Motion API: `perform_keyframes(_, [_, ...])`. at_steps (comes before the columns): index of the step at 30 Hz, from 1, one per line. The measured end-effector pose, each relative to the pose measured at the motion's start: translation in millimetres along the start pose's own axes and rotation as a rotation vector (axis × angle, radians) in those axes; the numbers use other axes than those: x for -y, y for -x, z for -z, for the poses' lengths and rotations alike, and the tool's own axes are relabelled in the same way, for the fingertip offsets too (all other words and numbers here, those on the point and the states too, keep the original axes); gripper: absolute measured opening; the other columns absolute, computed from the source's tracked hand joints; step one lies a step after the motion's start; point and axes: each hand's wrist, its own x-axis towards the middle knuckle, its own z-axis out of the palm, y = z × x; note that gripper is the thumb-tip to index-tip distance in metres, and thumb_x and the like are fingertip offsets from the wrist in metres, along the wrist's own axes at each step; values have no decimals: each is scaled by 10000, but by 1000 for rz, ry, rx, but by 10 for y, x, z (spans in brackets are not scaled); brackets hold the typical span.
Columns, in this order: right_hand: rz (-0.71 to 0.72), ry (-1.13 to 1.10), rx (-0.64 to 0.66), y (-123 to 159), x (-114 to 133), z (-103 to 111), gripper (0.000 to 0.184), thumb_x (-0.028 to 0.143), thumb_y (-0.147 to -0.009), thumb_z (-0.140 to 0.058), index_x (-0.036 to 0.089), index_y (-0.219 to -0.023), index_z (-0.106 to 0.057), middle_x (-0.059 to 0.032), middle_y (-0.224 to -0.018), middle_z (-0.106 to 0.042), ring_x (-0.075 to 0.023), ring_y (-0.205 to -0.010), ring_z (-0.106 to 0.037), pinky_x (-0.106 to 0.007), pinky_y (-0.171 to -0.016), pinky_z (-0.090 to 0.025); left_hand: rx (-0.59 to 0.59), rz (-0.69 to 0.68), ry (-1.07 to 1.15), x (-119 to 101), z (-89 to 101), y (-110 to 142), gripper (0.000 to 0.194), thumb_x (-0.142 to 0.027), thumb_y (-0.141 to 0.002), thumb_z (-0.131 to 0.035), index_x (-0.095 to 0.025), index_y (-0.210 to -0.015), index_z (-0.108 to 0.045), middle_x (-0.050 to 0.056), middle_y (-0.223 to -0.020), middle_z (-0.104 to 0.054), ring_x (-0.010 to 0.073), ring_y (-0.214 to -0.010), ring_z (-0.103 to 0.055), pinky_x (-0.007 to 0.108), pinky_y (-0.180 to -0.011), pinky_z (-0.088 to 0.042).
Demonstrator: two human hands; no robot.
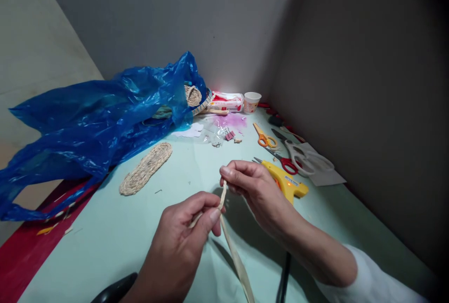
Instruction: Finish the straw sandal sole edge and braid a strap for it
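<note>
My left hand [182,237] pinches a pale straw strip [235,251] between thumb and fingers near the strip's upper end. My right hand [250,188] grips the same strip's top end just above, fingers curled round it. The strip's long tail hangs down towards the frame's bottom edge. Both hands hover over the pale green table [115,247]. A yellow glue gun [286,182] lies just behind my right hand, its black cord [284,277] running under my right forearm.
A woven oval straw mat [145,169] lies left of centre. A large blue plastic bag [94,125] holding woven pieces covers the left side. Orange scissors [264,138], red-handled scissors [286,162], white scissors [305,158], a binder clip [229,134], a paper cup [251,102] and a packet [226,102] sit along the back right by grey walls.
</note>
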Motion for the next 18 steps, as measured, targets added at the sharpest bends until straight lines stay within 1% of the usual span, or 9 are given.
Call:
perform_keyframes(2, [-47,-91,59,2,26,9,309,383,-838,-695,141,-671,-597,22,-636,-486,-92,-592,-370,-240,-588,-292,-21,24,80,-11,-1,-1,208,-408,-810,-651,-216,-738,-685,-19,-601,-577,135,-601,-492,244,-584,-358])
perform_keyframes(4, [-59,-145,88,13,52,23,303,398,-859,-687,133,-726,-626,8,-674,-521,-89,-599,-385,-233,-591,-308,-33,51,159,-16,12,-8,191,-393,-798,-678,-213,-734,-691,-22,-592,-593,119,-585,-489,230,-586,-366])
perform_keyframes(7, [-21,-142,91,48,90,39,327,439,-946,-573,132,-879,-662,-12,-776,-557,-96,-645,-425,-231,-615,-345,-20,103,259,-17,41,-20,189,-382,-802,-693,-200,-751,-692,-19,-613,-619,87,-533,-456,213,-534,-340])
perform_keyframes(9, [-7,-81,146,78,115,30,280,407,-958,-564,141,-943,-650,-22,-854,-584,-109,-725,-480,-234,-682,-386,-30,116,308,-22,54,-25,183,-372,-808,-694,-191,-789,-682,-12,-633,-629,79,-530,-463,201,-509,-326])
perform_keyframes(11, [-45,2,258,111,131,-2,203,355,-930,-619,151,-939,-621,-17,-846,-601,-122,-780,-521,-235,-731,-408,-65,109,350,-30,57,-25,181,-363,-812,-698,-196,-871,-659,-22,-629,-618,71,-518,-456,184,-490,-311])
perform_keyframes(13, [-89,62,329,144,124,-47,193,341,-897,-670,169,-934,-590,-1,-812,-595,-128,-782,-544,-233,-725,-419,-96,96,397,-38,52,-22,222,-357,-814,-699,-214,-959,-612,-41,-623,-599,65,-501,-449,173,-483,-309])
perform_keyframes(14, [-96,82,333,158,110,-68,203,354,-896,-672,179,-940,-578,8,-805,-587,-126,-766,-553,-233,-710,-424,-103,90,416,-41,48,-20,241,-354,-818,-693,-224,-989,-585,-48,-625,-593,68,-500,-459,172,-485,-316])
perform_keyframes(16, [-70,143,298,181,75,-99,204,379,-912,-650,198,-960,-571,22,-805,-572,-116,-717,-558,-228,-667,-423,-100,81,425,-42,41,-15,244,-350,-834,-666,-240,-1014,-542,-51,-647,-592,82,-514,-496,181,-499,-348])
perform_keyframes(18, [-20,277,256,196,50,-114,176,384,-948,-598,211,-971,-581,26,-798,-580,-112,-697,-555,-227,-651,-411,-109,63,378,-38,34,-11,232,-347,-854,-635,-249,-1031,-523,-52,-663,-591,84,-506,-490,188,-491,-343])
